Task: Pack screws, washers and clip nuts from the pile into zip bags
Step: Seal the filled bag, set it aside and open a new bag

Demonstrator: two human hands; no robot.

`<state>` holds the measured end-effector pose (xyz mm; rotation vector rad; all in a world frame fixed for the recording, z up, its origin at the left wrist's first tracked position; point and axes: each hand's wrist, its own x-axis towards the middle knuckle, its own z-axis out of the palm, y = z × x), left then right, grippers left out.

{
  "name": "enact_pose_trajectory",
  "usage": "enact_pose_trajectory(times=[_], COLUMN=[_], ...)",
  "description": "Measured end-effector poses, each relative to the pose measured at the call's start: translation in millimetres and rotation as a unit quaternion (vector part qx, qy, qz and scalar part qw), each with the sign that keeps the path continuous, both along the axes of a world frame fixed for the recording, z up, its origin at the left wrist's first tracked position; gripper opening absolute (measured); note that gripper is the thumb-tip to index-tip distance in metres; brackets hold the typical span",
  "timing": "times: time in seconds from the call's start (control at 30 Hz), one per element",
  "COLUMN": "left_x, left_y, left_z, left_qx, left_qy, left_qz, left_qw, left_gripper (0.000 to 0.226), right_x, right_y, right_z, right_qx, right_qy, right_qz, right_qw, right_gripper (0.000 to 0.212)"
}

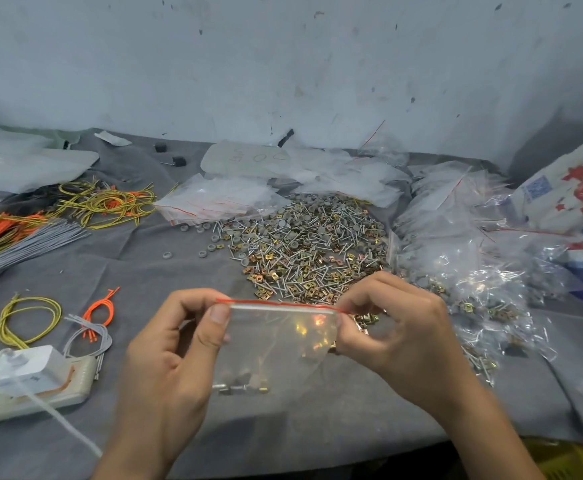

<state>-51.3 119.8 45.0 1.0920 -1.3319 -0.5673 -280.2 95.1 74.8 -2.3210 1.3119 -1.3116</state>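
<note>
zip bag: clear glossy plastic | pile: shiny metal screws, brassy clip nuts, matt grey washers | table cover: matt grey cloth

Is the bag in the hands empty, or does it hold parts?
It holds parts: a few metal pieces lie at the bottom of the bag, which is clear and empty above them.

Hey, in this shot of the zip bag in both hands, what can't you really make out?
All in the head view:
How many parts lie in the zip bag: blurred behind glaring plastic.
Whether its seal is shut: the left hand and right hand pinch its ends.
Writing on the flat packet at the back: too faint.
The white sack: cut off by the right edge.
</note>
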Motion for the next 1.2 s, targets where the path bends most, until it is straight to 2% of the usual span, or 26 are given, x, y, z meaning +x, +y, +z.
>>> enact_pose_trajectory(times=[0.17,0.3,0.43,0.57,0.63,0.83,0.93,1.07,1.2], left_x=[-3.2,-8.3,-21.1,-30.2,-32.1,-32.3,-31.7,-30.9,-27.1], left_y=[-0.5,1.9,3.8,4.8,3.9,1.1,1.0,1.0,-2.7], left_z=[-1.8,-6.1,-13.9,-20.3,-19.0,-11.8,-12.7,-12.8,-12.8], left_qx=[0.020,0.035,0.042,0.052,0.048,0.020,0.026,0.023,0.023], left_qy=[0.015,0.048,0.044,0.042,0.013,-0.064,-0.066,-0.084,-0.070], left_qz=[-0.010,-0.072,-0.079,-0.079,-0.096,-0.129,-0.130,-0.132,-0.125], left_qw=[1.000,0.996,0.995,0.995,0.994,0.989,0.989,0.987,0.989], left_gripper=[0.008,0.015,0.010,0.015,0.022,0.018,0.017,0.013,0.020], right_x=[-5.2,-7.8,-5.5,-13.3,-17.3,-20.3,-22.8,-26.3,-28.3], right_y=[2.7,6.4,13.1,18.9,23.0,34.0,40.6,45.1,45.7], right_z=[-5.0,-11.9,-21.1,-28.8,-30.7,-33.8,-38.7,-45.7,-48.0], right_qx=[0.017,0.060,0.163,0.183,0.189,0.230,0.266,0.329,0.331], right_qy=[-0.028,-0.105,-0.263,-0.334,-0.337,-0.373,-0.369,-0.290,-0.300], right_qz=[-0.013,-0.007,0.030,0.034,0.026,0.054,0.076,0.084,0.090], right_qw=[0.999,0.993,0.951,0.924,0.922,0.897,0.887,0.895,0.890], right_gripper=[0.003,0.006,0.010,0.010,0.010,0.009,0.013,0.021,0.025])
